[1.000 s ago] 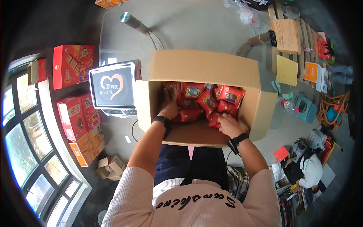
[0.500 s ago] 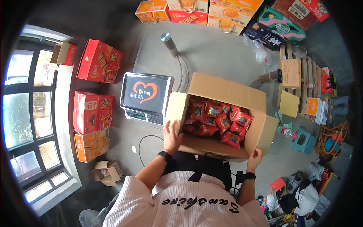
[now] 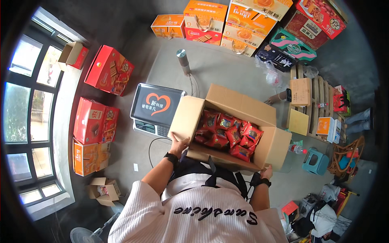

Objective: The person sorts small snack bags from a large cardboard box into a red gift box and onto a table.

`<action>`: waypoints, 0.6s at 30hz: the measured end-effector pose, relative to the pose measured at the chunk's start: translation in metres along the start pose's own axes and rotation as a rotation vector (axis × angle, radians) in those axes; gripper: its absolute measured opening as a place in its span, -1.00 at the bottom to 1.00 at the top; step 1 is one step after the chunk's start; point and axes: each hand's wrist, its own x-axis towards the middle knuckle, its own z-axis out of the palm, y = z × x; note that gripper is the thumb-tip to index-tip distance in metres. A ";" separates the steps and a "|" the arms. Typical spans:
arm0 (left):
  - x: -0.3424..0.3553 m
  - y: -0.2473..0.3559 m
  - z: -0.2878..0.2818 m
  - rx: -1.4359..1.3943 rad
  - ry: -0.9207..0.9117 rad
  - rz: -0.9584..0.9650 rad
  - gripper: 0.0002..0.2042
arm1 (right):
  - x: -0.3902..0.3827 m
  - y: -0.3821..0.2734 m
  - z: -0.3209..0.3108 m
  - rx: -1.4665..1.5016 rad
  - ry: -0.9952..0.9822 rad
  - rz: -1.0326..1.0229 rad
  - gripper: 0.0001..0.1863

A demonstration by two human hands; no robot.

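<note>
An open cardboard box (image 3: 240, 102), its flaps folded outward, is held in front of my body. Several red snack packets (image 3: 233, 133) with dark round pictures lie loose inside, toward the left and middle. My left hand (image 3: 178, 145) grips the box at its near left corner, thumb against the left flap. At the near right corner, my right hand (image 3: 266, 173) is closed on the cardboard edge, with some fingers hidden. A flat-topped weighing scale (image 3: 158, 106) with a heart design stands just beyond the box's left flap.
Red gift boxes (image 3: 96, 120) line the window wall on the left. Orange and cream cartons (image 3: 205, 17) are stacked at the far side. A wooden pallet (image 3: 314, 103) lies at the right, near a blue stool (image 3: 315, 161) and a bottle (image 3: 297, 149). A fan (image 3: 87, 235) stands lower left.
The view has swung, bringing more of the far cartons in. The box with its packets sits slightly further left and is turned a little clockwise; both hands keep hold of it.
</note>
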 end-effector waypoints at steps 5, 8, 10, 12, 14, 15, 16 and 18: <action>0.013 -0.003 -0.014 0.215 -0.245 0.442 -0.51 | -0.058 -0.013 0.031 0.004 0.000 -0.163 -0.66; -0.008 0.015 0.000 0.462 -0.383 0.336 -0.89 | -0.081 -0.009 0.026 -0.006 -0.015 -0.327 -0.63; -0.023 0.022 0.004 0.904 -0.481 0.971 -0.87 | -0.067 0.009 0.010 -0.269 -0.380 -0.539 -0.60; -0.017 0.022 -0.002 0.966 -0.598 0.934 -0.87 | -0.058 0.017 0.004 -0.707 -0.278 -0.593 -0.42; -0.013 0.020 -0.010 1.361 -0.545 0.860 -0.87 | -0.109 -0.004 0.026 -1.199 -0.302 -1.265 -0.20; -0.015 0.029 -0.006 1.452 -0.568 0.820 -0.88 | -0.105 -0.003 0.023 -1.195 -0.285 -1.257 -0.20; -0.018 0.038 -0.001 1.460 -0.583 0.827 -0.88 | -0.101 -0.001 0.020 -1.267 -0.325 -1.152 -0.09; -0.025 0.053 0.006 1.819 -0.635 0.754 -0.90 | -0.098 -0.004 0.016 -1.326 -0.360 -1.038 0.02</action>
